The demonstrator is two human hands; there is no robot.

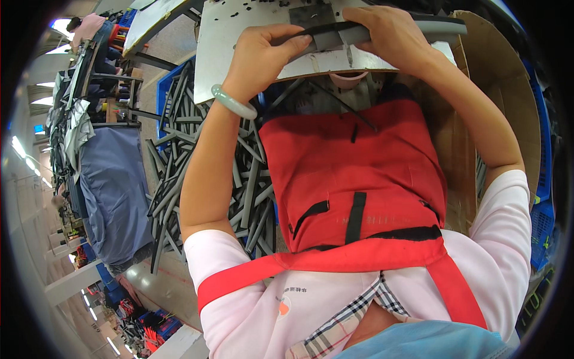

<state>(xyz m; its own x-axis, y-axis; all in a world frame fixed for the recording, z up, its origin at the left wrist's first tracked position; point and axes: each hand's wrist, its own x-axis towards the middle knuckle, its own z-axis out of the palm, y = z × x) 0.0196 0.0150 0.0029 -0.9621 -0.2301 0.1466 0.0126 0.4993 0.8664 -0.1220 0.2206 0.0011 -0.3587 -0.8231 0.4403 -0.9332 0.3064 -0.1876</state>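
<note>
A long, slightly bowed strip point(443, 29), grey with a black edge, lies across the near side of a white worktable point(224, 57). Near its left end, my left hand point(263, 57) is closed on it, thumb stretched along the strip. Further right, my right hand point(390, 35) grips the same strip with fingers over the top, and the strip's right end sticks out past that hand. Between both hands a short grey section shows, with a dark plate point(312, 16) on the table just behind. What the strip is made of, I cannot tell.
Many similar grey and black strips point(251, 185) are heaped to my left, partly in a blue crate point(162, 96). An open cardboard box point(499, 78) stands at my right beside blue crates point(543, 230). Small black scraps point(239, 7) dot the table. Another person point(89, 27) is far left.
</note>
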